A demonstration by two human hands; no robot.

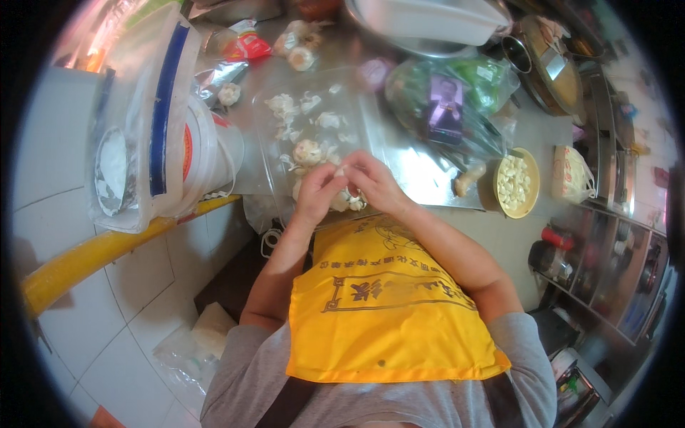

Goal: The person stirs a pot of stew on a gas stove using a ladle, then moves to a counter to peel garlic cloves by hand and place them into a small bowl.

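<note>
My left hand and my right hand meet over the near edge of the metal counter, fingertips pinched together on a small whitish garlic clove. Beneath and around them lie garlic pieces, partly covered by my fingers. Just beyond my left hand rests a garlic bulb. Loose papery garlic skins are scattered farther back on a clear plastic sheet. To the right, a yellow bowl holds many peeled cloves.
White plastic buckets stand at the left by a yellow pipe. A phone lies on bagged green vegetables. A ginger piece sits near the bowl. Whole garlic bulbs and a large metal basin are at the back.
</note>
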